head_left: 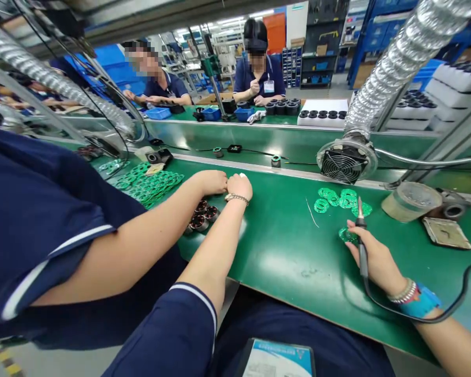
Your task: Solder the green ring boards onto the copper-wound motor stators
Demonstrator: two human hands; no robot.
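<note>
My right hand [379,262] is closed around a soldering iron [362,254], its tip pointing up and away from me. The thumb and fingers of that hand also pinch a green ring-shaped circuit board [346,236]. Several more green ring boards [332,197] lie just beyond it. My left hand [240,188], with a bracelet at the wrist, is curled closed at the far side of the bench. Something small and white shows at its fingertips; what it grips is hidden. A co-worker's hand [214,182] almost meets it. Copper-wound motor stators [199,222] stand beside my left forearm.
A pile of green boards [149,184] lies at the left. A fan with a foil duct [342,163] hangs over the back edge. At right are a plastic tub [411,201] and a sponge tray [447,233]. Solder wire [312,212] lies mid-bench. The iron's cable [424,319] loops over my right wrist.
</note>
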